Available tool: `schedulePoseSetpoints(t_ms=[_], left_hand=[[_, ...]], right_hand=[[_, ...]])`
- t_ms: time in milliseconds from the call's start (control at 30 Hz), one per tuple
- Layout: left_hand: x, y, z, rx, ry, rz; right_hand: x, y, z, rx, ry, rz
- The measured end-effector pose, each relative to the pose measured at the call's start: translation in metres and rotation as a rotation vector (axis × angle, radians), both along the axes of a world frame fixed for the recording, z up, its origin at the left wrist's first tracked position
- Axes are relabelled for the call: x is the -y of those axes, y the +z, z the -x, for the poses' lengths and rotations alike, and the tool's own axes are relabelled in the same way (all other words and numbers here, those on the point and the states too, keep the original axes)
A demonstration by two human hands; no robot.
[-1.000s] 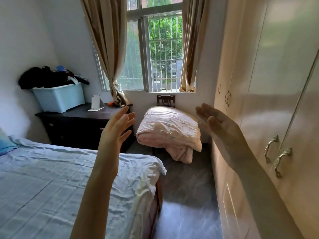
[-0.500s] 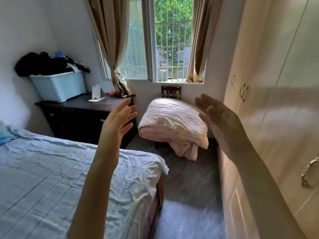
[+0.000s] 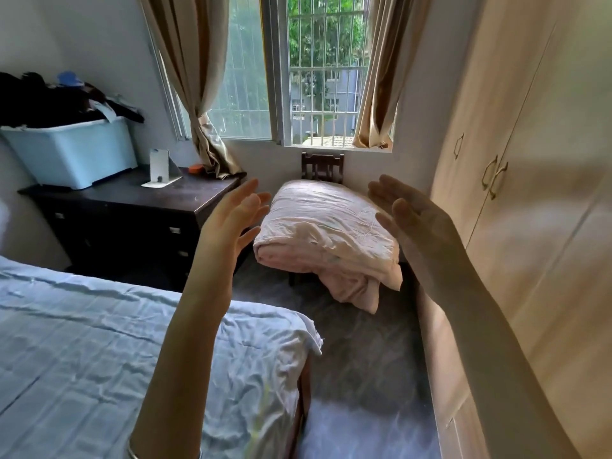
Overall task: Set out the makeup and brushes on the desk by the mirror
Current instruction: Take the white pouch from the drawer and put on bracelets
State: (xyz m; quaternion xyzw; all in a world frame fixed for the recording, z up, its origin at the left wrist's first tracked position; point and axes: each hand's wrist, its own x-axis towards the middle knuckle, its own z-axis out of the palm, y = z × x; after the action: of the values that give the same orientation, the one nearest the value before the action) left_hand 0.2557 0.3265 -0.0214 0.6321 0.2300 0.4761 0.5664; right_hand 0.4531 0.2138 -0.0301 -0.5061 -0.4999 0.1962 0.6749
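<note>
A dark wooden desk (image 3: 132, 200) stands at the left under the window. On it stands a small white folding mirror (image 3: 159, 168), with a small orange object (image 3: 196, 168) behind it near the curtain. My left hand (image 3: 231, 220) and my right hand (image 3: 414, 223) are both raised in front of me, palms facing each other, fingers straight, holding nothing. They hover in the air to the right of the desk. No makeup or brushes show in this view.
A light blue storage bin (image 3: 73, 150) heaped with dark clothes fills the desk's left part. A chair (image 3: 323, 167) under the window carries a folded pink quilt (image 3: 328, 236). The bed (image 3: 99, 352) lies at lower left, a wardrobe (image 3: 530, 193) along the right, grey floor between.
The view has moved forward toward the window and desk, and tilted down slightly. Both hands stay raised and open, now framing the pink quilt more closely.
</note>
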Motion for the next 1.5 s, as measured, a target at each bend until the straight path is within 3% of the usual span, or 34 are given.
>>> schedulePoseSetpoints(t_ms=[300,600,833,1200,1500], left_hand=[[-0.052,-0.035,-0.067,-0.068,-0.051,0.052],[-0.089,-0.067,-0.187,-0.08,-0.053,0.153],[-0.113,-0.076,-0.265,-0.043,0.047,0.213],[-0.153,-0.096,-0.299,-0.124,0.149,0.245],[-0.24,-0.103,-0.319,-0.095,0.171,0.28]], right_hand=[[-0.053,-0.034,-0.062,-0.102,-0.001,0.035],[-0.095,-0.062,-0.177,-0.153,0.015,0.083],[-0.129,-0.065,-0.261,-0.123,0.08,0.151],[-0.19,-0.088,-0.312,-0.163,0.166,0.214],[-0.288,-0.09,-0.331,-0.102,0.213,0.217]])
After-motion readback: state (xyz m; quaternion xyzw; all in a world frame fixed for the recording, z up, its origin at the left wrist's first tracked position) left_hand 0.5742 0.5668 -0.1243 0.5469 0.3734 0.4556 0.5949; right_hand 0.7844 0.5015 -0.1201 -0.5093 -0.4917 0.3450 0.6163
